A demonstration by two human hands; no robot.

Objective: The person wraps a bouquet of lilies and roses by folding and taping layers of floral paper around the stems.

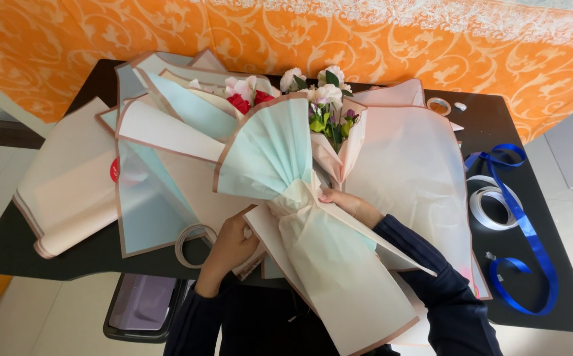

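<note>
Head view, flower bouquet (313,125) lying on the black bench (89,86), left hand (230,247) in a closed grip on the gathered mint and cream wrapping paper (270,155), right hand (346,201) pinching its cinched waist, blue ribbon (524,224) and tape roll (487,201) well apart to the right.

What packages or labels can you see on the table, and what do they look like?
No boxes, signs or screens here.
Wrapping sheets: spread on the left of the black table, mint and cream with brown edges.
Paper roll: far left, cream.
Red sticker: a round edge peeking out between the sheets; its print is hidden.
</note>
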